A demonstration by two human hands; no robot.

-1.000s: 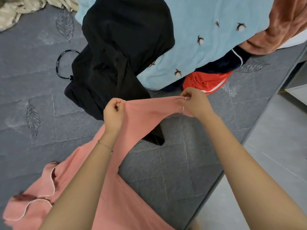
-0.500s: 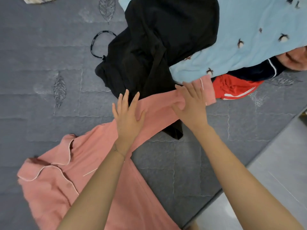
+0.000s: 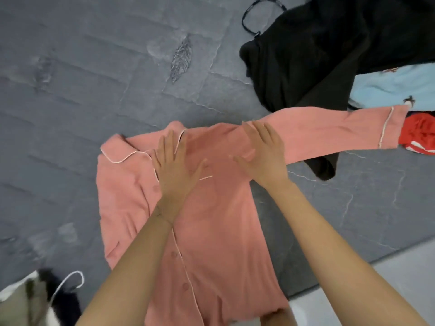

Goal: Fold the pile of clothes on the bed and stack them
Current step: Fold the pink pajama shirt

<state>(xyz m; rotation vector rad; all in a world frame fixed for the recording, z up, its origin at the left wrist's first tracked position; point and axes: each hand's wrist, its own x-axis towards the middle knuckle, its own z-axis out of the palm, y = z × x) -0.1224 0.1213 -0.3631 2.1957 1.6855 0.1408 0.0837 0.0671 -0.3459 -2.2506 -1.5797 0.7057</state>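
Note:
A pink button-up pyjama shirt [image 3: 211, 222] with white piping lies spread flat on the grey bed [image 3: 94, 78], collar to the left. Its one sleeve [image 3: 329, 130] stretches out to the right. My left hand [image 3: 175, 168] lies flat with straight fingers on the chest near the collar. My right hand [image 3: 264, 152] presses flat on the shoulder where the sleeve begins. At the upper right sits the pile: a black garment [image 3: 306, 57], a light blue garment [image 3: 395, 88] and a red garment [image 3: 419, 134].
A black cord loop [image 3: 247, 17] lies beside the black garment. A beige and black cloth item with a white cord [image 3: 40, 300] sits at the lower left. The bed's edge and grey floor [image 3: 400, 274] run along the lower right.
My hands let go of the sleeve they were pinching, laid it down toward the pile, then slid flat along it onto the shirt's chest and shoulder. The view shifted left over the shirt.

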